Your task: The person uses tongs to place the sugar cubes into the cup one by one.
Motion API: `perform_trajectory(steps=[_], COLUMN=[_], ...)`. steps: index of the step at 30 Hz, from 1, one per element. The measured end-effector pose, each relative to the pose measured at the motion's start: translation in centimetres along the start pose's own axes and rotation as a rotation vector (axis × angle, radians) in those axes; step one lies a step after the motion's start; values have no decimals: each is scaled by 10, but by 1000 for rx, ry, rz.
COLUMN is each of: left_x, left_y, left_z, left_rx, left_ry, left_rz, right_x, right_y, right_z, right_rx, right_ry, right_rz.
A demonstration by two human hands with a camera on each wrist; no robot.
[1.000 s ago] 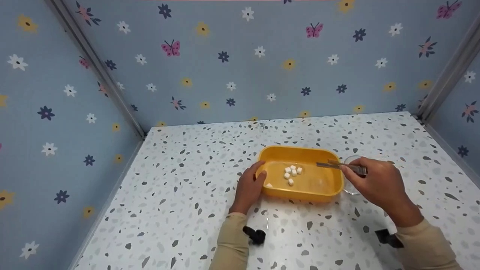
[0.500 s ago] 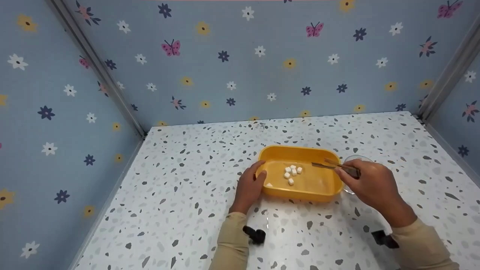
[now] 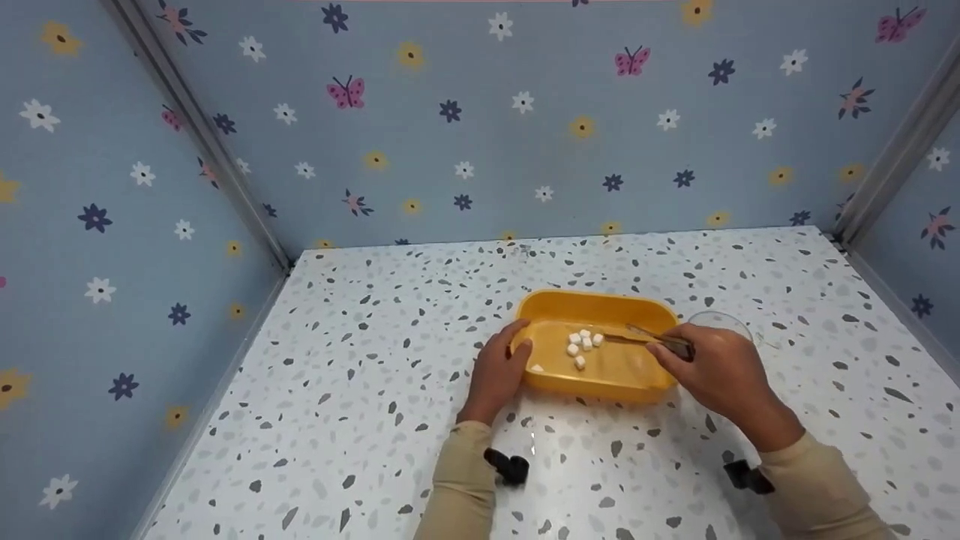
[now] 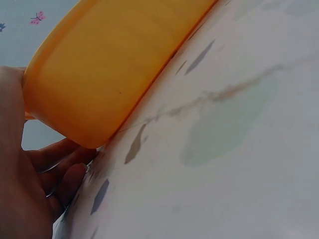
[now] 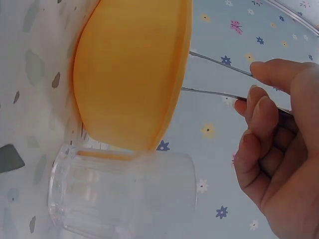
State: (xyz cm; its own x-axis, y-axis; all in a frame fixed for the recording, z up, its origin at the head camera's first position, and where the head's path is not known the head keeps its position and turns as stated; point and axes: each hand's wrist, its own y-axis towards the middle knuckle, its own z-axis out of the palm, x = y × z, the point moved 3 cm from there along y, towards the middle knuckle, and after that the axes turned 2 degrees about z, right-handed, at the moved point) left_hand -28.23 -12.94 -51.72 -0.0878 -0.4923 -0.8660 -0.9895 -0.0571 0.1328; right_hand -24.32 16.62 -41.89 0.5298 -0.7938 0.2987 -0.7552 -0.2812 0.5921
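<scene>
A yellow rectangular tub (image 3: 600,387) stands on the table with several small white cubes (image 3: 587,344) on its floor. My left hand (image 3: 495,379) grips the tub's left end, thumb over the rim and fingers along the outside. Metal tweezers (image 3: 628,339) are pinched in my right hand (image 3: 724,371) above the tub's right end. Their two arms stand spread, with one tip just right of the cubes and nothing between them. In the right wrist view the tub wall hides the tweezers' tips.
A clear cup (image 5: 134,194) stands beside the tub's right end, partly behind my right hand in the head view. A small white piece (image 3: 537,368) lies in the tub's near left corner. Flowered panels (image 3: 465,135) border the speckled table (image 3: 360,337).
My right hand has moved left with the tweezers, bringing their tips from the tub's right side close to the cubes. My left hand has stayed on the tub.
</scene>
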Motion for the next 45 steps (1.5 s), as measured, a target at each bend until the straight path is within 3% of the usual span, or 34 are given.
perform_trajectory(steps=[5, 12, 23, 45], left_x=[5, 0, -1, -1], left_y=[-2, -1, 0, 1], left_z=[0, -1, 2, 1], left_rx=[-9, -15, -8, -22], left_ry=[1, 1, 10, 17], left_rz=[-5, 21, 5, 34], right_x=[2, 1, -2, -3], right_y=[3, 6, 13, 22], right_z=[7, 12, 22, 37], right_rx=[10, 18, 130, 221], right_ry=[12, 10, 12, -5], right_rz=[-11, -8, 64, 156])
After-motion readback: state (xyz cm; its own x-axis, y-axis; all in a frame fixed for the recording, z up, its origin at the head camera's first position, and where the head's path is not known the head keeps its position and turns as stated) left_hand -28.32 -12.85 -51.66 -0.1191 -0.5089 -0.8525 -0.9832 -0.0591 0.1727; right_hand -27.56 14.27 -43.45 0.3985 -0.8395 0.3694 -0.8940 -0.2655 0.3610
